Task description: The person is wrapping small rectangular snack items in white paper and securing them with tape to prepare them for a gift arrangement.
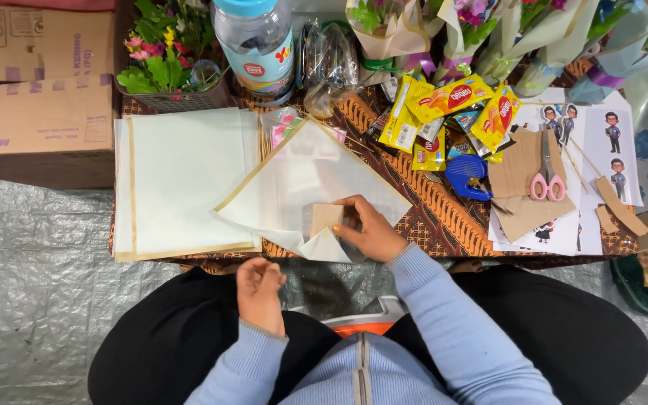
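Right hand point(373, 234) grip clamped on cardboard piece point(325, 217); left hand point(259, 292) curled, contents unclear.

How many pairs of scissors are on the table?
1: pink-handled scissors lying on brown cardboard pieces at the table's right side. Others may be hidden under the clutter.

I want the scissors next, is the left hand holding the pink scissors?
No, the pink scissors lie on brown card at the table's right, while the left hand hangs loosely curled over the lap.

light blue ribbed knit sleeves with cuffs, zipped front, black garment over the lap.
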